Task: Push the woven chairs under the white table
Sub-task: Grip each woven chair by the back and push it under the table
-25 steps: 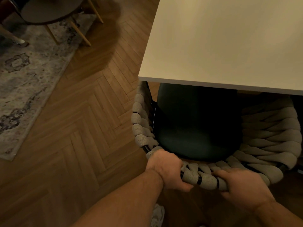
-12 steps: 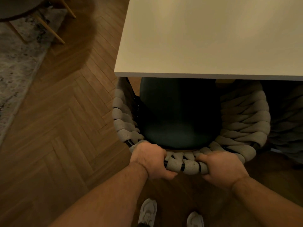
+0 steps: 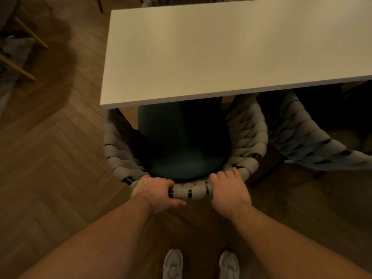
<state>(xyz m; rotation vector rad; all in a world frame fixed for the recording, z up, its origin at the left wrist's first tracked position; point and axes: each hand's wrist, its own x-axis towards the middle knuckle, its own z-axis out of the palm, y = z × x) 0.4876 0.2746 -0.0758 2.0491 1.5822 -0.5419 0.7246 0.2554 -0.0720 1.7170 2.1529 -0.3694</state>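
Observation:
A woven chair [image 3: 247, 135] with a thick grey rope back and a dark green seat cushion [image 3: 181, 141] stands partly under the near-left corner of the white table [image 3: 221, 49]. Both hands hold the top rail of its curved back. My left hand [image 3: 155, 191] is wrapped around the rail at the left. My right hand [image 3: 229, 190] grips the rail at the right, fingers over the top. A second woven chair [image 3: 298, 137] stands to the right, partly under the table's edge.
Herringbone wood floor [image 3: 50, 158] lies to the left and behind me. Wooden legs of another piece of furniture [image 3: 22, 69] and a rug's edge show at the far left. Another woven chair back [image 3: 159, 1] peeks out beyond the table's far edge. My white shoes [image 3: 173, 263] are below.
The view has tilted down and pulled back, so more of the tabletop, the second chair and my shoes show. Both hands keep hold of the chair's back rail.

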